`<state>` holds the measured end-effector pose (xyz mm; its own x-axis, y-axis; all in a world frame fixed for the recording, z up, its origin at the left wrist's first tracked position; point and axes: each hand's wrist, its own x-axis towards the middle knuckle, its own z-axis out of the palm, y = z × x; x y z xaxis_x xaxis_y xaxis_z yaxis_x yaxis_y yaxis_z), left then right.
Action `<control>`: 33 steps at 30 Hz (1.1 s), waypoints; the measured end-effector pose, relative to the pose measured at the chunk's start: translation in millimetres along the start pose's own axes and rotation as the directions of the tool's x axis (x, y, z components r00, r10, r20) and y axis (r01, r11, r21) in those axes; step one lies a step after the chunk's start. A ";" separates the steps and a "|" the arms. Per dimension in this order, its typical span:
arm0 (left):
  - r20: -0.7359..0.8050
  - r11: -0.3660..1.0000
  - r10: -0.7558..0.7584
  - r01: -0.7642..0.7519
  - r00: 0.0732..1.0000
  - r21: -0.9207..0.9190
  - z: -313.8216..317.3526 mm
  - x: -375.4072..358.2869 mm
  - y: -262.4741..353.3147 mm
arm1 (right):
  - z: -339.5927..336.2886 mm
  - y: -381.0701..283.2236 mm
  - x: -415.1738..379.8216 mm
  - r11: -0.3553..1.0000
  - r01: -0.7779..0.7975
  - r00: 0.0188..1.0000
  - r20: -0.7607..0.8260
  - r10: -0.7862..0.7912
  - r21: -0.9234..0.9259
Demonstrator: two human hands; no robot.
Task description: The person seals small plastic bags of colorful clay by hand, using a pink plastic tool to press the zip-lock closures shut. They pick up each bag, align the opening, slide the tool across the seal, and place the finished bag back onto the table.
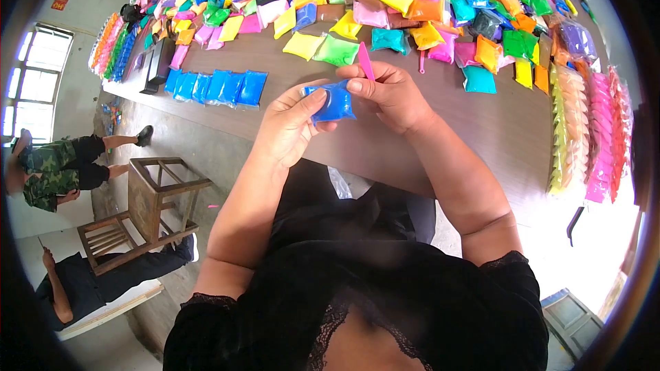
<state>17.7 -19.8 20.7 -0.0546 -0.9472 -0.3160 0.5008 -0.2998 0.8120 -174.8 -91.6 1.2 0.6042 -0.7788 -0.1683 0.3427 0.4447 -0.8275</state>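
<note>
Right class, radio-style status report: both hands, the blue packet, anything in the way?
Left hand and right hand pinch blue packet. Right also holds pink stick. Nothing obstructing; table beneath.

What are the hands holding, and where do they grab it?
Both hands pinch a small blue packet: the left hand at its left edge, the right hand at its upper right corner. The right hand also grips a pink stick by its lower end.

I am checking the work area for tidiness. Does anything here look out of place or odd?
One thing stands out: a wooden stool lies tipped on its side on the floor, left of the table. The hands' blue packet looks intact, and the row of blue packets lies neatly.
</note>
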 end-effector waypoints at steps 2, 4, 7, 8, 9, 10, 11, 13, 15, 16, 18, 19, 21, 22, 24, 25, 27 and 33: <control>0.051 0.999 -0.026 0.027 0.998 -0.018 -2.5 0.5 -1.3 | -2.1 3.6 1.1 0.999 0.043 0.999 0.017 -0.042 -0.033; 0.104 0.998 -0.049 0.053 0.993 -0.034 -4.0 1.6 -2.6 | -5.2 8.9 4.1 0.994 0.089 0.996 0.036 -0.087 -0.065; 0.094 0.999 -0.038 0.041 0.995 -0.023 -5.6 3.8 -4.7 | -5.9 13.5 6.5 0.975 0.190 0.981 0.052 -0.185 -0.115; 0.070 1.000 -0.014 0.015 0.997 -0.023 -5.9 5.6 -5.0 | -3.9 11.4 5.2 0.988 0.154 0.988 -0.019 -0.154 -0.020; 0.045 1.000 0.011 -0.010 0.999 -0.023 -6.0 7.1 -4.8 | -2.2 8.6 4.3 0.990 0.122 0.990 -0.087 -0.115 0.077; 0.045 1.000 0.012 -0.011 0.999 -0.023 -6.1 8.0 -3.9 | -2.3 4.1 4.3 0.990 0.122 0.990 -0.086 -0.116 0.076; -0.020 0.998 0.037 -0.038 0.999 -0.046 -4.3 8.3 -1.6 | -3.4 -1.1 4.8 0.996 0.077 0.992 -0.107 -0.071 0.050; -0.086 0.996 0.058 -0.063 0.995 -0.065 -3.3 10.6 -1.0 | -2.7 -1.3 5.0 0.999 0.030 0.991 -0.131 -0.026 0.027; -0.123 0.965 0.131 -0.155 0.984 -0.212 -0.5 14.9 -4.4 | 1.3 2.5 4.8 0.970 0.007 0.997 -0.075 -0.026 -0.243; -0.123 0.965 0.131 -0.155 0.984 -0.212 0.4 14.9 -5.9 | 2.0 1.2 3.2 0.970 0.006 0.997 -0.075 -0.025 -0.244; -0.023 0.968 0.160 -0.161 0.987 -0.193 3.4 13.0 -9.0 | 3.4 -3.9 -0.2 0.975 -0.025 0.998 -0.068 0.010 -0.221; -0.023 0.968 0.159 -0.161 0.987 -0.194 6.1 11.6 -10.8 | 2.1 -2.2 0.8 0.975 -0.025 0.998 -0.069 0.010 -0.222; -0.025 0.988 0.148 -0.149 0.989 -0.045 13.7 7.6 -11.7 | -0.3 1.6 4.4 0.986 0.009 0.994 -0.108 -0.028 -0.165; -0.024 0.988 0.147 -0.148 0.989 -0.044 14.5 6.6 -12.6 | -1.9 1.7 4.6 0.986 0.010 0.994 -0.108 -0.028 -0.164; 0.050 0.997 0.049 -0.046 0.998 -0.064 15.0 5.1 -13.8 | -2.5 -0.6 3.6 0.982 0.022 0.999 0.030 -0.017 -0.189; 0.049 0.997 0.048 -0.045 0.998 -0.065 12.5 5.7 -14.2 | -1.9 -0.3 3.3 0.982 0.020 0.999 0.030 -0.015 -0.189; 0.050 1.000 -0.006 0.007 0.999 -0.016 7.3 8.4 -13.2 | -0.4 0.2 2.9 0.994 0.017 0.999 -0.042 -0.022 -0.106; 0.160 0.992 -0.001 -0.020 0.987 0.127 9.6 7.2 -9.4 | -2.5 -0.9 1.8 0.992 0.050 0.997 0.065 -0.043 -0.118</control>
<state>4.3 -24.8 15.5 -0.1926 -0.9530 -0.2340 0.3881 -0.2930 0.8738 -175.9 -94.5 0.2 0.6347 -0.7666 -0.0974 0.2852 0.3496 -0.8925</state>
